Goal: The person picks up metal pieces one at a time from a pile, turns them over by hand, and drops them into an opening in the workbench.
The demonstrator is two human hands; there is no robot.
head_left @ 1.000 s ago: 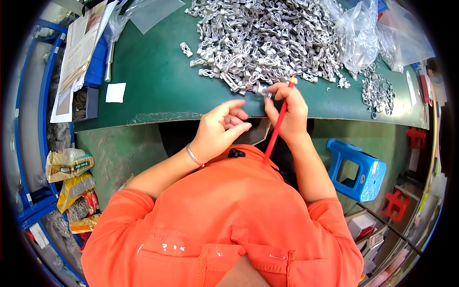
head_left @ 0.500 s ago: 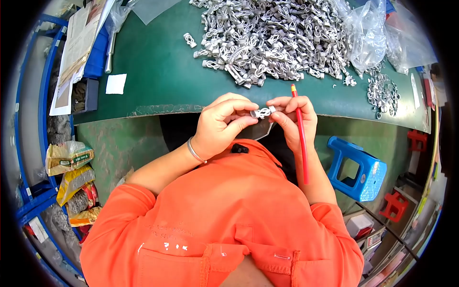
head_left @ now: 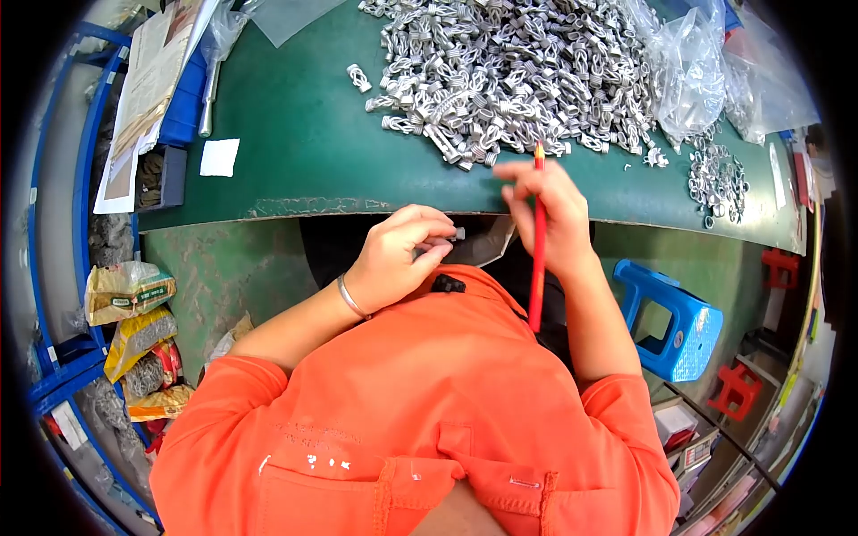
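Observation:
My left hand [head_left: 402, 255] is below the table's front edge, its fingers closed around a small silver metal piece [head_left: 458, 233] that pokes out past the fingertips. A red pencil [head_left: 539, 241] stands nearly upright in view, held in my right hand [head_left: 550, 210], which is over the table's front edge. The right index finger reaches toward the large pile of silver metal pieces [head_left: 518, 71] on the green table [head_left: 286, 116]. One loose silver piece [head_left: 358, 78] lies to the left of the pile.
Small metal rings [head_left: 715, 183] and clear plastic bags [head_left: 690, 71] lie on the table's right side. White paper [head_left: 219, 157] and a grey bin [head_left: 172, 179] are at the left. A blue stool [head_left: 688, 335] stands on the floor at the right.
The hands have moved apart. My right hand let go of the small metal piece and went up toward the pile with the pencil; my left hand moved slightly left and down, keeping the piece.

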